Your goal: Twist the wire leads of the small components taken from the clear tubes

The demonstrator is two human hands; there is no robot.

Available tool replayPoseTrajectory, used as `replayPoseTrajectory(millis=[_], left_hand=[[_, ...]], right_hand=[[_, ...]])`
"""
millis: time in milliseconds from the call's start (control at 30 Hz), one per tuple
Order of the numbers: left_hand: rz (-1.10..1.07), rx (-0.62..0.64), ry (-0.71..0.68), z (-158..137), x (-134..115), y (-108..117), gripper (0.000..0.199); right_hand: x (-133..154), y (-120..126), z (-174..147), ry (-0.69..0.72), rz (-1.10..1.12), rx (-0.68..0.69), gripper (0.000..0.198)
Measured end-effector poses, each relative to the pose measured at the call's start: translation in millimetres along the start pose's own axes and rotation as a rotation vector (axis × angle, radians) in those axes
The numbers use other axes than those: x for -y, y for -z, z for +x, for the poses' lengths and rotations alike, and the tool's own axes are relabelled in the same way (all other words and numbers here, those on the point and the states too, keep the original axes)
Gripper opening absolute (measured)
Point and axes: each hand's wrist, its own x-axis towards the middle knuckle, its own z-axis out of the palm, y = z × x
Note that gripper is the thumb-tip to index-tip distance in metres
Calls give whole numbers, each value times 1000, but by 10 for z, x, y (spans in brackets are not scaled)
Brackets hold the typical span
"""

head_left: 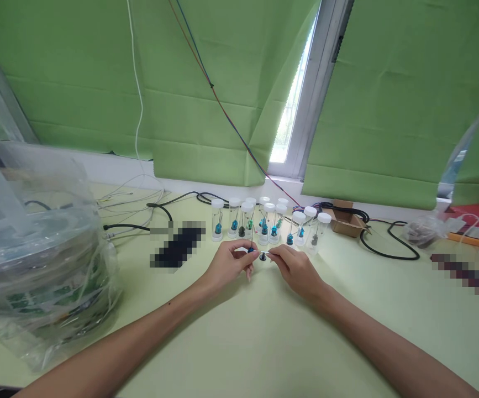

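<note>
Head view: left hand and right hand each pinch, fingers closed, a thin pin; judged light, bendable, best gripped near ends.

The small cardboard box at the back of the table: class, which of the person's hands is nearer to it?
Right. The right hand lies below-left of the cardboard box; the left hand lies farther left, beyond the right hand.
</note>
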Motion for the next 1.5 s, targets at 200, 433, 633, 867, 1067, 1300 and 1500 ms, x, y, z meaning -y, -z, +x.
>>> replayPoseTrajectory(millis=[200,433,633,867,1067,1300,1500], left_hand=[[-10,10,2,1,6,-10,26],[69,-10,-32,-30,-19,-32,27],[129,-32,-60,-49,-51,-39,24],[161,-33,-97,-47,-56,-35,24],[163,-31,-109,-31,-37,-48,23],[159,-10,-114,-49,-40,-46,21],[132,-10,-95,-29,-29,-39,20]], right_hand=[[0,-2,-8,-50,105,-7,21],[40,21,-5,-75,124,33,25],[165,47,32,-244,275,12,30],[272,45,67,-547,644,92,33],[242,46,104,-809,1053,177,31],[239,105,127,-1028,1322,217,27],[241,40,121,-919,1208,119,34]])
